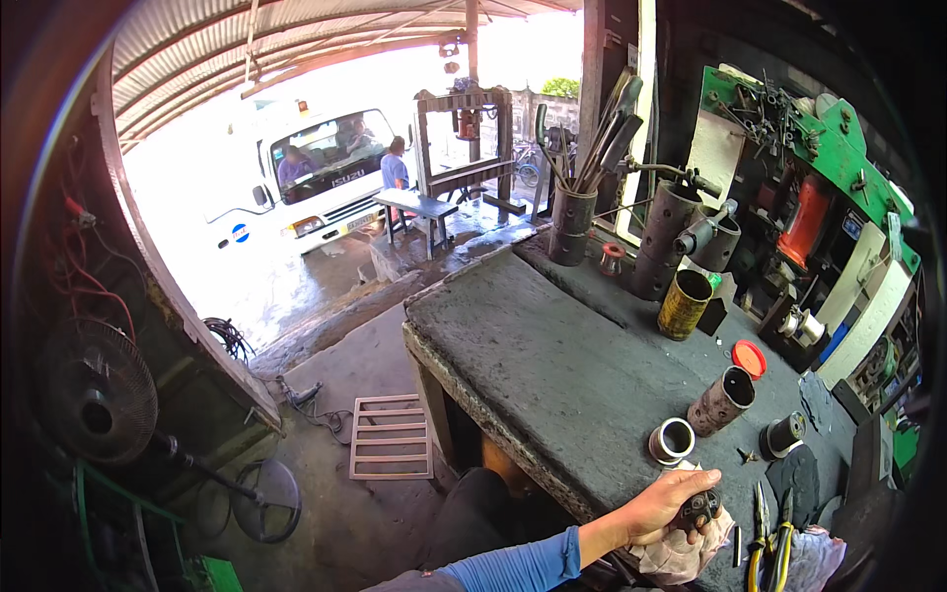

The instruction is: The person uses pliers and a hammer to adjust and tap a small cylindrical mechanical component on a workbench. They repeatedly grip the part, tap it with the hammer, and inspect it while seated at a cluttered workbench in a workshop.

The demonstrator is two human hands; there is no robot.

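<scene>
My left hand (666, 505) reaches in from the lower edge in a blue sleeve. Its fingers are closed around a dark round metal part with holes in its face (698, 507), thumb along the top. A pale crumpled cloth (681, 560) lies beneath this hand. My right hand does not show. Just beyond the held part stand a silver metal ring (672, 441) and a rusty metal tube (721, 402). Two pairs of pliers, one with yellow handles (782, 557), lie to the right. A short black-and-silver cylinder (783, 434) rests behind them.
The dark workbench (533, 345) also carries a red lid (749, 359), a yellow can (685, 305) and a tube of tools (572, 227). A green press frame (838, 148) stands at right. A slatted frame (392, 437) and a fan (94, 395) are at left; people and a white truck (330, 173) beyond.
</scene>
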